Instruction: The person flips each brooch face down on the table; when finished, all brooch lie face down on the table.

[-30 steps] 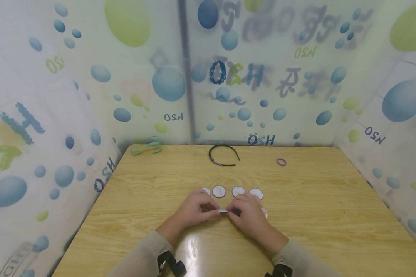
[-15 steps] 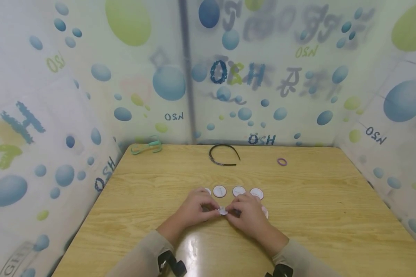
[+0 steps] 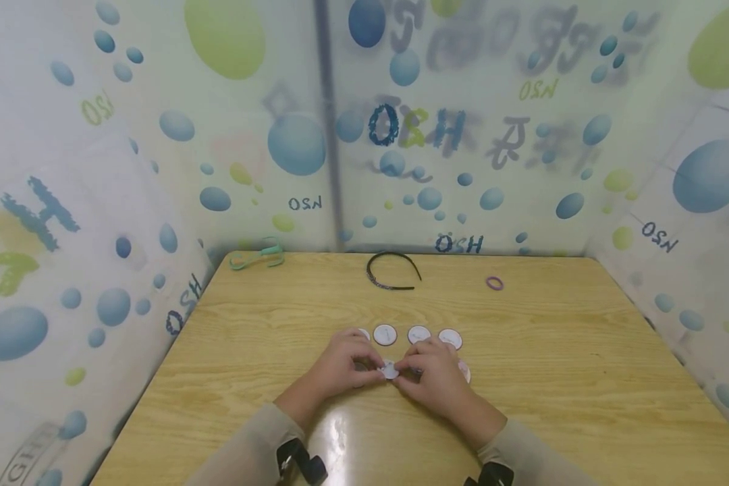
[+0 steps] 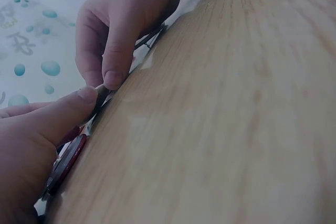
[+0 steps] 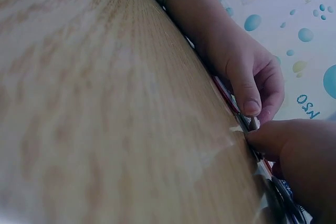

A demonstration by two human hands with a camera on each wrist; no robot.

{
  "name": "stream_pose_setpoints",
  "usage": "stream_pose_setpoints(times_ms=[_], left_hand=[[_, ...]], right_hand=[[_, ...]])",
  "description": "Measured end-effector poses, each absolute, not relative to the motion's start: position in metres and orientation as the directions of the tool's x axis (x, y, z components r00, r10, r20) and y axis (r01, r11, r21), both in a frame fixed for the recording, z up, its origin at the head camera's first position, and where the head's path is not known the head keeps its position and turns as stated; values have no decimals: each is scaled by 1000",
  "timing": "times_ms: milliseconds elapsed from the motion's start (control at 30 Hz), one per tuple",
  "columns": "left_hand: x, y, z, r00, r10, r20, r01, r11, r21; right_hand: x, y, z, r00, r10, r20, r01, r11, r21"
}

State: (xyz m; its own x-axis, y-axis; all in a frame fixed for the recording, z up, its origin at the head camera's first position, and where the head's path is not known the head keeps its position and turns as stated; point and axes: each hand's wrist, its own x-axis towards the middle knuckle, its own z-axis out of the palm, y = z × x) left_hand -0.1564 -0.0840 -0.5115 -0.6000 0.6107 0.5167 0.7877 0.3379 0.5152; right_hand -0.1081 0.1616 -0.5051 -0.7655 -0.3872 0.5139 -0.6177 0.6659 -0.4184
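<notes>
In the head view, my left hand [image 3: 346,364] and my right hand [image 3: 434,378] meet at the middle of the table. Thumb and fingers of each pinch opposite edges of a small round white disc [image 3: 389,370], its face turned partly up. From the left wrist view, the disc [image 4: 101,98] shows edge-on, between the near left hand [image 4: 47,135] and the far right hand [image 4: 126,30]. Just beyond the hands lie white discs with dark reddish rims, such as one round disc [image 3: 385,335] and another [image 3: 449,339]. Others are partly hidden by the hands.
At the back of the wooden table [image 3: 553,405] lie a black headband [image 3: 373,278], a purple ring-shaped band [image 3: 494,283] and a mint-green claw-like item [image 3: 258,258]. Printed curtain walls [image 3: 249,148] enclose the back and both sides.
The pinched disc has tipped from nearly edge-on to showing more of its white face. Both hands stay in nearly the same place.
</notes>
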Motion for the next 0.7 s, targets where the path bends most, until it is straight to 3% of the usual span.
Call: stream_pose_setpoints(times_ms=[267,567,700], left_hand=[[-157,-85,-509,-620,610,493,773,364,520],[-157,-85,-511,-602,608,518,790,361,495],[-158,-84,-513,-584,609,537,806,355,474]], right_hand=[[-108,160,-502,-767,-396,505,-616,675,-407],[-107,160,-500,-781,-396,483,-599,694,-399],[-106,162,-500,-769,-359,529,-599,694,-399]])
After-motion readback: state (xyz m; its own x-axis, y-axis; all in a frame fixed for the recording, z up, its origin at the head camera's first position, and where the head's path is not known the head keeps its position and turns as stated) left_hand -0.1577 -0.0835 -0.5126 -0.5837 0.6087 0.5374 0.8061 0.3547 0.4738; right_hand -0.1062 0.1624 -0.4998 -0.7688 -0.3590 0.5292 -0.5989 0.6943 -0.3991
